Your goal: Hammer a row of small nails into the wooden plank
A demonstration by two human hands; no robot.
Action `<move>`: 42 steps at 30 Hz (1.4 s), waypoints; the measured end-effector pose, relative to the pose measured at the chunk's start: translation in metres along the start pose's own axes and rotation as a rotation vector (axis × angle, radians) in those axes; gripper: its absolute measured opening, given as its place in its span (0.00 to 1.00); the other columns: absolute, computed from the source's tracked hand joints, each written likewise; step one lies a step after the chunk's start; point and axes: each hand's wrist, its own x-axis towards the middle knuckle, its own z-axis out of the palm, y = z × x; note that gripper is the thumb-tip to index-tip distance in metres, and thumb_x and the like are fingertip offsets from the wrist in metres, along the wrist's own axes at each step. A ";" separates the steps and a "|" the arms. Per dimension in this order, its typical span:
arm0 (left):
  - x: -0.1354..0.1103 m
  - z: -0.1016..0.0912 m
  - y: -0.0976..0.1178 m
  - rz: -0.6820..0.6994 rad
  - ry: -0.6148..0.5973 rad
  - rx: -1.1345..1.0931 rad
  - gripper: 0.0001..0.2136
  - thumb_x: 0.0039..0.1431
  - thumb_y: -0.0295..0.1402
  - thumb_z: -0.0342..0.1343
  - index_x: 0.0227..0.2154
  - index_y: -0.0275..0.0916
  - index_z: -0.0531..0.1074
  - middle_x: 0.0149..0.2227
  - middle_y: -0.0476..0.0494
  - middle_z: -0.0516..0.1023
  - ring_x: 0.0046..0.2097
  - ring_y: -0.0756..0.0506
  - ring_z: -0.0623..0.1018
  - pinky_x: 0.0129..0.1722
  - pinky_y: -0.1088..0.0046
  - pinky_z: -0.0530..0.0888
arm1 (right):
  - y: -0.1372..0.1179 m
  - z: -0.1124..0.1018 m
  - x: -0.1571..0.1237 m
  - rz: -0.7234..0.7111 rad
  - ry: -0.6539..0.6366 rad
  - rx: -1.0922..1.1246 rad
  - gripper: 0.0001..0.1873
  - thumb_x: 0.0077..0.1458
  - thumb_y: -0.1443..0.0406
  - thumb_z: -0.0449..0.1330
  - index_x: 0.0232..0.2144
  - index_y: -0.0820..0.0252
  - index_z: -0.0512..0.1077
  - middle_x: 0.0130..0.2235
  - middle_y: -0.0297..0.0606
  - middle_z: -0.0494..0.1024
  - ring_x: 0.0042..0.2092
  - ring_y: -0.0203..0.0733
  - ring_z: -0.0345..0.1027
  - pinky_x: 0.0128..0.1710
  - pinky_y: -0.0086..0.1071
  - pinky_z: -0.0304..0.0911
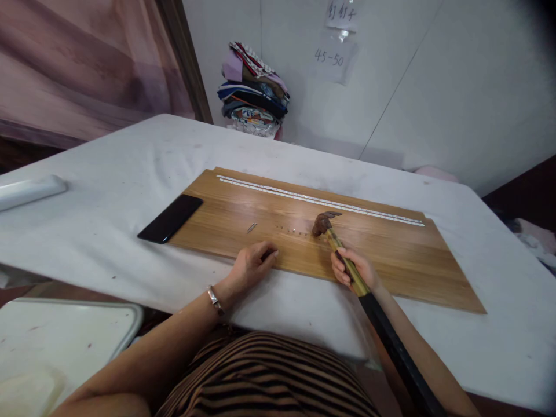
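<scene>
My right hand [354,269] is wrapped around the shaft of a claw hammer [358,284], whose rusty head [324,223] is over the wooden board [391,249]. The hammer's dark lower handle runs back along my right forearm. My left hand [255,263] rests at the board's front edge with its fingers curled in; I see nothing held in it. Just beyond it a couple of loose nails [251,227] lie on the board. Several small nail heads or marks [294,231] form a short row between the left hand and the hammer head.
A black phone or tablet [171,219] lies over the board's left end. Two white measuring strips [321,201] run along its far side. The table has a white cloth [130,156], with a white roll [32,191] at left. Folded clothes [254,87] are stacked by the wall.
</scene>
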 end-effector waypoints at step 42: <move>0.001 -0.009 -0.003 -0.101 0.139 -0.165 0.09 0.60 0.37 0.51 0.28 0.38 0.70 0.22 0.54 0.68 0.24 0.54 0.66 0.25 0.79 0.64 | 0.002 0.001 -0.004 0.034 0.030 -0.021 0.17 0.54 0.58 0.59 0.45 0.56 0.65 0.19 0.24 0.64 0.13 0.28 0.51 0.11 0.23 0.44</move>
